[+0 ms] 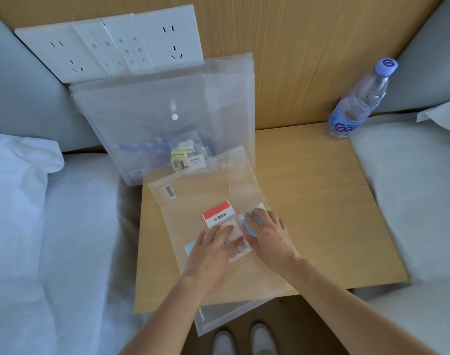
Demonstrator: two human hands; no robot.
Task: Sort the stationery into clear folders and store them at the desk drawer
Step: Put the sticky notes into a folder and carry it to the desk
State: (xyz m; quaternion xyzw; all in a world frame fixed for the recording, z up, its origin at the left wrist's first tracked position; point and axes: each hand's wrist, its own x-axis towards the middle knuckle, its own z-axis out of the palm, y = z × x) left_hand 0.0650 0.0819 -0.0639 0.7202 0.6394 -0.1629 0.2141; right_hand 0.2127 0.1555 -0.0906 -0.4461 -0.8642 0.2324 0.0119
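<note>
While both hands lie flat with fingers spread on a clear folder [193, 201] spread across the wooden desk [321, 213], the left hand [209, 248] presses down on a pink-and-white packet [235, 243] seen through the plastic, and the right hand [268, 233] presses on a light blue item [253, 225] just beside it; neither hand curls round anything. A white box with a red band [218, 213] sits in the same folder, touching the packet's far edge, and another light blue piece [190, 247] shows at the left hand's outer side. Behind this folder, a second clear folder with a snap button [165, 119] leans against the wall, holding yellow, white and blue small stationery [183, 155] at its bottom. A further folder's edge [208, 319] hangs off the desk's near side, above a pair of white shoes [244, 339]. White wall sockets [111, 44] stand behind the folders, a water bottle [359, 101] at the desk's far right corner, and white bedding [39, 201] to the left.
</note>
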